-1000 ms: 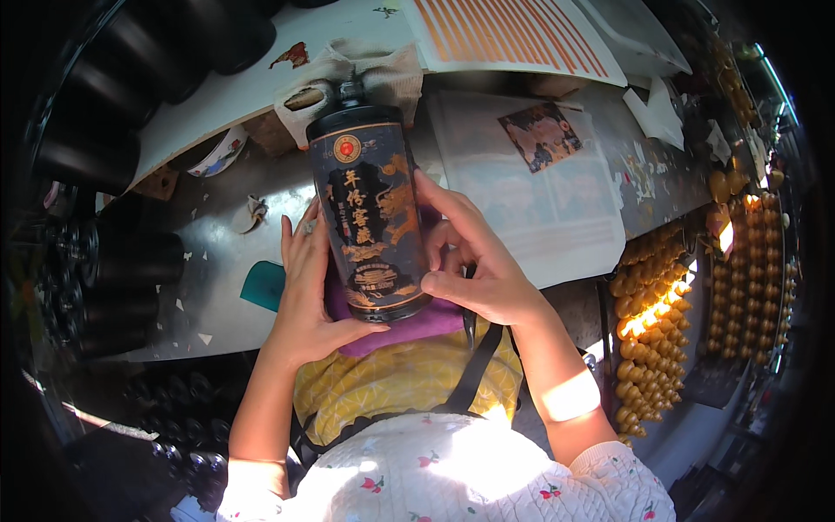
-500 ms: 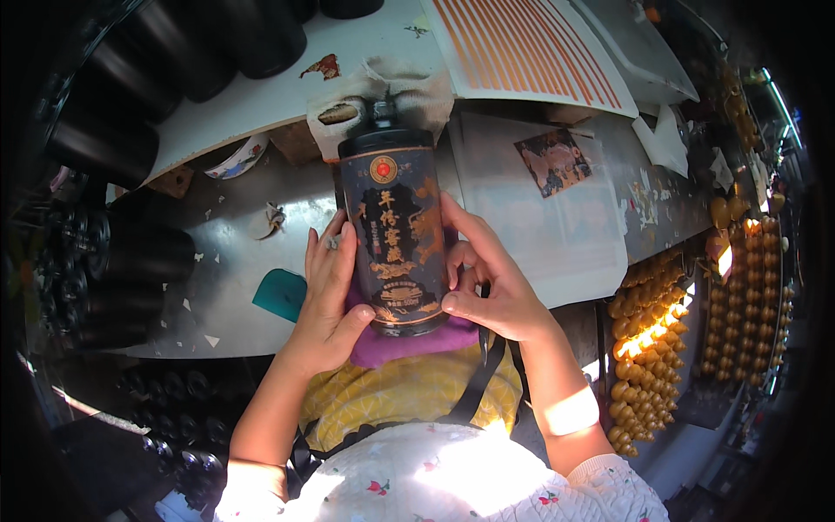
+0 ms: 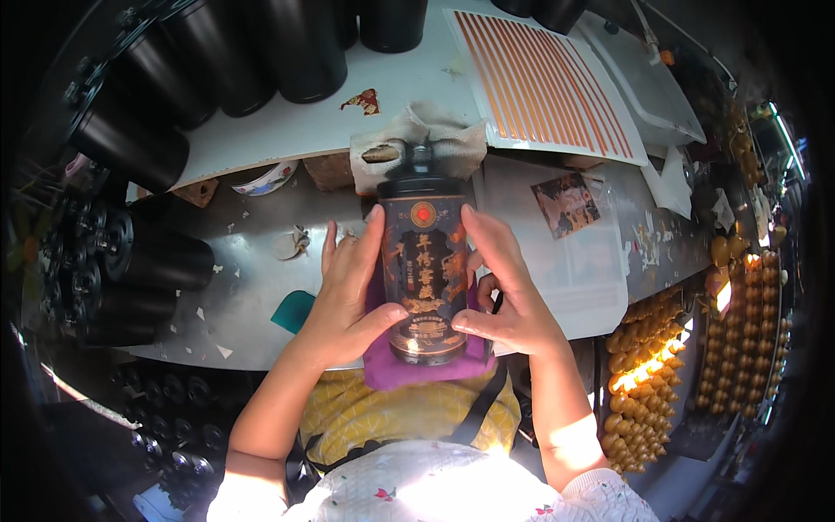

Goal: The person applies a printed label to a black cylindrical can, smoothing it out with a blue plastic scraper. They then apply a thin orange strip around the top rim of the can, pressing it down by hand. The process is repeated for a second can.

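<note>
A black bottle (image 3: pixel 424 287) with a dark label patterned in gold and red lies neck-away in front of me, over a purple cloth (image 3: pixel 383 370). My left hand (image 3: pixel 348 300) grips its left side, the thumb pressed low on the label. On the opposite side my right hand (image 3: pixel 513 300) holds it, thumb near the bottom and index finger stretched up along the edge. The bottle's neck rests at a whitish stained cloth (image 3: pixel 452 143). Beside my left hand lies a teal flat scraper (image 3: pixel 294 311). Some right-hand fingers are curled partly out of sight.
Large black bottles (image 3: pixel 300 52) line the back left, and more black bottles (image 3: pixel 161 252) lie at left. A sheet of orange strips (image 3: pixel 544 87) is at the back. Right of the bottle are translucent sheets (image 3: pixel 565 296) with a dark decal piece (image 3: pixel 565 204). Gold bottles (image 3: pixel 639 409) are stacked far right.
The view has shifted, so the bench appears lower and to the right. Both hands still hold the bottle; my left fingertips now show higher at its edge.
</note>
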Demonstrator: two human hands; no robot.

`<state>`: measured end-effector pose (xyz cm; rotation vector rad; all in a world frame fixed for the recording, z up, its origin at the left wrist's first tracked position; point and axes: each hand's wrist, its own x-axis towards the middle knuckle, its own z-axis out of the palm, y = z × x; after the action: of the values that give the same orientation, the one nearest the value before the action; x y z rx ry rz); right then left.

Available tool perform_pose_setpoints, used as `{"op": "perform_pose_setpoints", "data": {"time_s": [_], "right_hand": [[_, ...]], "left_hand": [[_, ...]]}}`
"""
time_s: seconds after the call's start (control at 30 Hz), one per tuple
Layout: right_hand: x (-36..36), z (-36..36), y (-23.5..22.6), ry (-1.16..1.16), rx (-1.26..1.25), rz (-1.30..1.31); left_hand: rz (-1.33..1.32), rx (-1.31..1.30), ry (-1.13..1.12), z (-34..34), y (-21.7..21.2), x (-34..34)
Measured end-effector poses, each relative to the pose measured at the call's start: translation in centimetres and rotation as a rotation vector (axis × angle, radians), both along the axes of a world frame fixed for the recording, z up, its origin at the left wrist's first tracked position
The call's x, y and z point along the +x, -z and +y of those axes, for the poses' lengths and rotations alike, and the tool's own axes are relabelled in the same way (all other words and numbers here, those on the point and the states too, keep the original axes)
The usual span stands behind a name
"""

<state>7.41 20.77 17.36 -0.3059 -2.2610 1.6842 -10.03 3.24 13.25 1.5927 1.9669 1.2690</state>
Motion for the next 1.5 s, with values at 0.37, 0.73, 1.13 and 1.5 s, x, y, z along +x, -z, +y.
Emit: {"op": "perform_pose_setpoints", "data": {"time_s": [0.37, 0.73, 1.13, 1.5], "right_hand": [[-0.1, 0.4, 0.6, -0.009, -0.067, -0.014], [-0.6, 0.9, 1.3, -0.027, -0.021, 0.012], [0.8, -0.2, 0.9, 0.092, -0.248, -0.039], [1.2, -0.7, 1.3, 0.017, -0.32, -0.15]], "left_hand": [[-0.087, 0.003, 0.034, 0.3, 0.7, 0.0], [-0.268, 0.001, 0.021, 0.9, 0.6, 0.6], [-0.025, -0.082, 0.106, -1.0, -1.3, 0.8], [0.137, -0.024, -0.146, -1.9, -1.0, 4.4]]}}
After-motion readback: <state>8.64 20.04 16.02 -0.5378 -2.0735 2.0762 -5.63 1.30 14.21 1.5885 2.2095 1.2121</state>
